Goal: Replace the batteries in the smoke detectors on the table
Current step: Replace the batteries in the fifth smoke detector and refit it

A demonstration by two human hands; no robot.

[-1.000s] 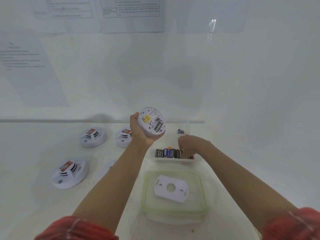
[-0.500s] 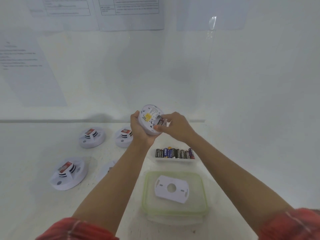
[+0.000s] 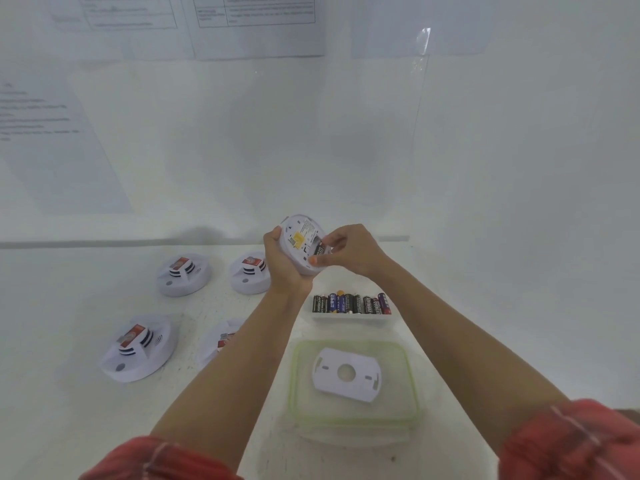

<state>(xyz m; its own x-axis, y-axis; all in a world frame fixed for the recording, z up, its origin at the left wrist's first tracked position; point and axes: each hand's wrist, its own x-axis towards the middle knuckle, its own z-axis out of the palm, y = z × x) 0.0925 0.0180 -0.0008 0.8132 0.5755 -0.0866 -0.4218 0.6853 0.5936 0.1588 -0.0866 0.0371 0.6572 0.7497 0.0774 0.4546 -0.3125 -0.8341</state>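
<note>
Left hand (image 3: 284, 268) grips the held detector (image 3: 299, 237) above the surface (image 3: 69, 306), back side facing the camera, battery bay open. Right hand (image 3: 349, 251) has its fingers curled onto a dark battery (image 3: 319, 250) in the bay, thumb braced on the detector's rim; looks like it is being seated. Can't tell if the bay takes more cells or if this one is fully in.

Progress: early, as I read it. This unit is mid-swap and its back plate (image 3: 346, 374) is off, lying in the green-rimmed container (image 3: 294, 375). Four others sit face up and closed: far-left detector (image 3: 183, 275), far-middle detector (image 3: 250, 275), near-left detector (image 3: 136, 348), near-middle detector (image 3: 218, 341), the last partly hidden by the left forearm. Can't tell whether any of them is done.

Spare batteries (image 3: 349, 303) are lined up in a tray (image 3: 349, 317) just beyond the container, below the hands. Printed sheets (image 3: 256, 22) hang on the wall. Nothing blocks the reach to the tray.
</note>
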